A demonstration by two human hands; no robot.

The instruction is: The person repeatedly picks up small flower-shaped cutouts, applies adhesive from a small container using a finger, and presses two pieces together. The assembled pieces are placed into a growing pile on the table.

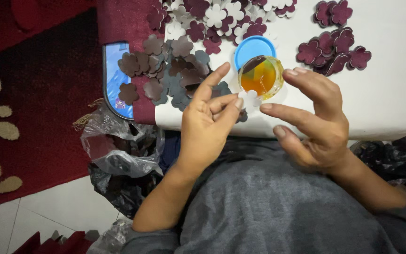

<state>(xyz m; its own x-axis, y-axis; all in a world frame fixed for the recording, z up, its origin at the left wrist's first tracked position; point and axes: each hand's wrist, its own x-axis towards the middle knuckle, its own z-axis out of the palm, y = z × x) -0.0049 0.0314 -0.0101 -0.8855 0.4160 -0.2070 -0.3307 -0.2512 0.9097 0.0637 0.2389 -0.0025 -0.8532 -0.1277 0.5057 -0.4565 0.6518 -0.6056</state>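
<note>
Head view: left hand pinches a white flower-shaped cutout between thumb and fingertips, just below a small round jar of amber glue. Right hand hovers empty, fingers spread, beside the jar above the white tabletop; maroon flower cutouts lie nearby.

head cam | worn up top, looking steeply down over lap | close on both hands at near edge of white table | red rug left | single view
</note>
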